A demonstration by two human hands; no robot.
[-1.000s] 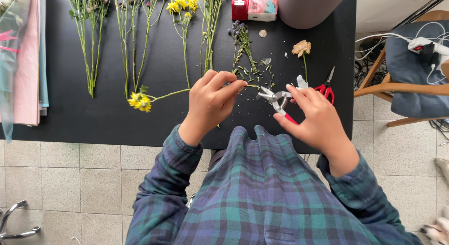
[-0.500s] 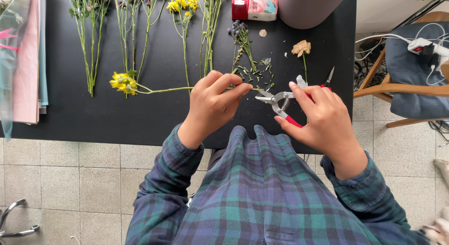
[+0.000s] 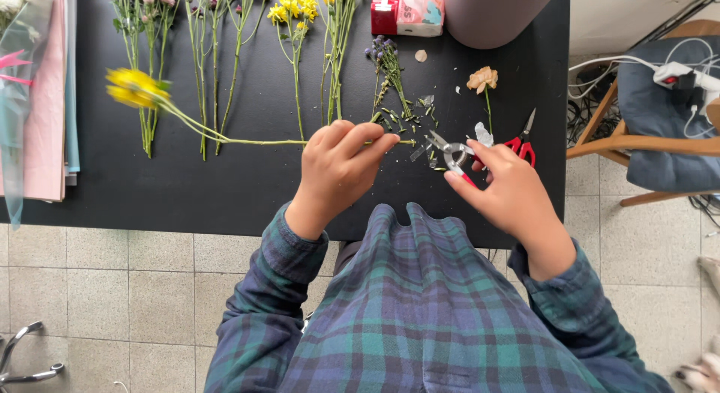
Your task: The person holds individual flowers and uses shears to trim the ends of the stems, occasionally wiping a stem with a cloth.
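Stem [image 3: 247, 140] pinched in left hand [image 3: 341, 164] — shears [image 3: 450, 153] at cut end.

Black rectangular worktop [image 3: 247, 183]: green-stemmed cut flowers [image 3: 217, 55] in row, small peach bloom [image 3: 482, 79], red-handled scissors [image 3: 523, 142], scattered stem trimmings [image 3: 409, 119], possibly tissue pack [image 3: 409, 9].

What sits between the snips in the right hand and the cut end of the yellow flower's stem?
Nothing visible. The right hand holds the snips with open blades facing the stem end, which juts from the left hand. Only a small gap of bare black table lies between; leaf scraps sit just behind.
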